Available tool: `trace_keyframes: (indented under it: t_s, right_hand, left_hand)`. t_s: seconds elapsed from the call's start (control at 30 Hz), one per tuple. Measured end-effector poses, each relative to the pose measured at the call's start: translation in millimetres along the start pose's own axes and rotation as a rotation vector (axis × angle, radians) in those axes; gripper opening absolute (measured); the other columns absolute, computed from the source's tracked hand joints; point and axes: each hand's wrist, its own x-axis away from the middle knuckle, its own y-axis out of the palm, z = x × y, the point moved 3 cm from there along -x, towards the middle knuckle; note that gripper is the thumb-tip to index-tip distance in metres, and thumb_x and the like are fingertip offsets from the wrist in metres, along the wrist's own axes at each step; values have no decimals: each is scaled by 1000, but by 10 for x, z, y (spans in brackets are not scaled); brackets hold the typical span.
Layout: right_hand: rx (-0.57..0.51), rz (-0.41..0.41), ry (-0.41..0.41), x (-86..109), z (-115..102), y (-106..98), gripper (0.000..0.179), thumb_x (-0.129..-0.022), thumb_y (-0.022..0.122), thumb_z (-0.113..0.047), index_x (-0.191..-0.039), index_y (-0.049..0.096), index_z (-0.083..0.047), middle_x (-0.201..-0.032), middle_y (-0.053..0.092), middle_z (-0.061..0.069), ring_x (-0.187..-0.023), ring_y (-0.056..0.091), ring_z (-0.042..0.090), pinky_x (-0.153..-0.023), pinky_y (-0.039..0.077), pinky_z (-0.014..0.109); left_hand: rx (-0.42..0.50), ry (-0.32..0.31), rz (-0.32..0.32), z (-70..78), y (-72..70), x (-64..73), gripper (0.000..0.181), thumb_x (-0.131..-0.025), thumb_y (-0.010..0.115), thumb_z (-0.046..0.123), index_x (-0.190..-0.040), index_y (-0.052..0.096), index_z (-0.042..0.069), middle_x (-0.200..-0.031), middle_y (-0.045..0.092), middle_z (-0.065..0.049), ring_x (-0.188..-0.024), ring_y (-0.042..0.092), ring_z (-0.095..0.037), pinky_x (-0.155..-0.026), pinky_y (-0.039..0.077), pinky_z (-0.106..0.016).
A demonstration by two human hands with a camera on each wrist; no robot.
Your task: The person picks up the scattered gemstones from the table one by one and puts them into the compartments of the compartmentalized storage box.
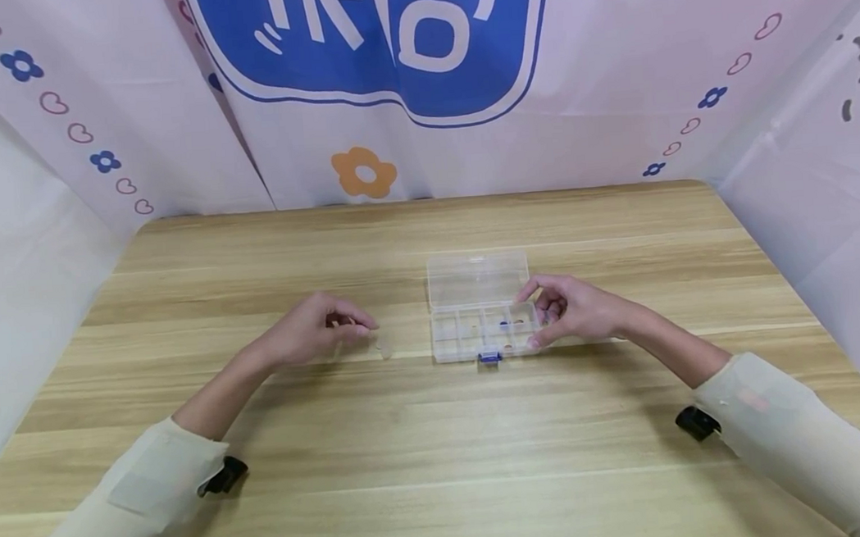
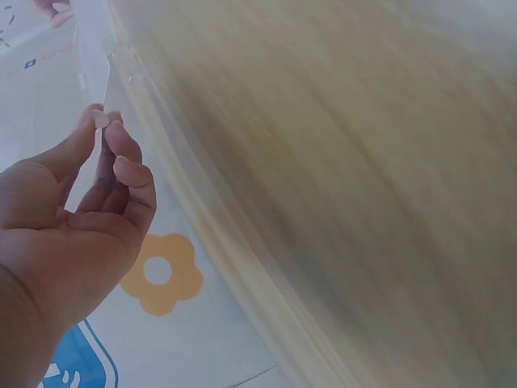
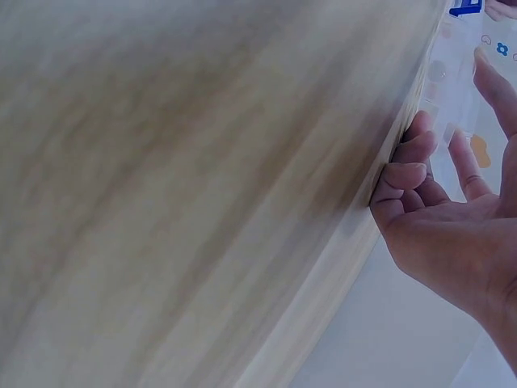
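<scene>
A clear plastic compartment box (image 1: 447,348) lies on the table with its lid (image 1: 478,280) folded back and a blue latch (image 1: 490,357) at the front. A few small dark and coloured bits sit in its right-hand compartments. My right hand (image 1: 576,307) holds the box's right end, thumb at the front corner and index finger near the hinge side; its other fingers are curled beside the box. Left of the box, my left hand (image 1: 323,328) pinches a small see-through piece (image 2: 101,119) between thumb and fingertips. Its thin clear part (image 1: 383,349) hangs toward the box; I cannot tell its exact kind.
The wood-grain table (image 1: 441,448) reaches back to a white printed curtain (image 1: 577,128) with a blue sign and an orange flower (image 1: 365,172). White cloth also hangs at both sides. Each light sleeve has a black wrist device (image 1: 223,476) at its cuff.
</scene>
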Motion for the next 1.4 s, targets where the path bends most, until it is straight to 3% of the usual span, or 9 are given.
trace_keyframes:
  t_s: [0.47,1.0,1.4]
  right_hand:
    - [6,1,-6,-5,18,0,54,-80,88,-4,-124,57,3,-86,61,9,-75,51,17,-67,43,23]
    - [3,3,-15,-8,35,2,55,-80,88,-5,-124,57,3,-87,60,10,-75,51,16,-67,44,24]
    - [12,5,-18,-7,43,-6,54,-79,88,-4,-123,57,3,-86,61,10,-73,51,16,-67,44,23]
  left_hand:
    - [40,-3,55,43,15,-48,8,-97,69,0,-102,75,-3,-97,75,-14,-77,63,-22,-65,51,-27]
    - [85,1,72,72,70,-97,9,-97,69,-3,-103,73,-7,-94,73,-15,-71,56,-21,-59,43,-22]
    - [65,16,82,121,115,-189,13,-98,68,-3,-107,76,-7,-105,76,-19,-72,55,-17,-62,44,-21]
